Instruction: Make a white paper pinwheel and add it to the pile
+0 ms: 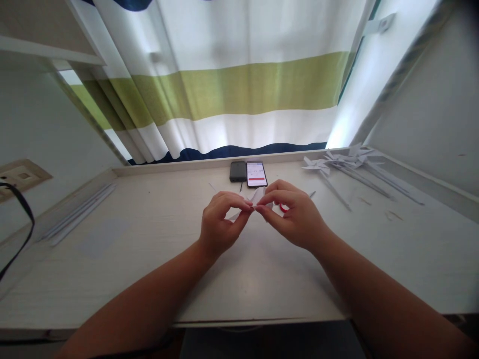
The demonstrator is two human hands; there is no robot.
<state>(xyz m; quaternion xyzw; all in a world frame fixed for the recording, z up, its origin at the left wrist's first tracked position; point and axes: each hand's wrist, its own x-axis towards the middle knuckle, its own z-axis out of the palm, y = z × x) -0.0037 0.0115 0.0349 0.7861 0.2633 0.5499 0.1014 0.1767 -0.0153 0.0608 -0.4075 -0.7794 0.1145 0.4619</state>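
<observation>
My left hand [223, 218] and my right hand [292, 208] meet over the middle of the table, thumbs and forefingers pinched nearly tip to tip. Between them they hold a white paper pinwheel [258, 194], whose folded points show behind the fingers. A tiny bit at the pinch is too small to make out. Close behind my right hand shows a red ring [283, 208], which looks like a scissors handle; the rest is mostly hidden.
A black box-shaped device [238, 171] and a lit phone [256, 174] lie at the back. Finished paper pinwheels [348, 158] on paper sticks lie back right, near small thin sticks [393, 216]. Rolled paper sticks [80, 213] and a paper sheet [102, 238] lie left.
</observation>
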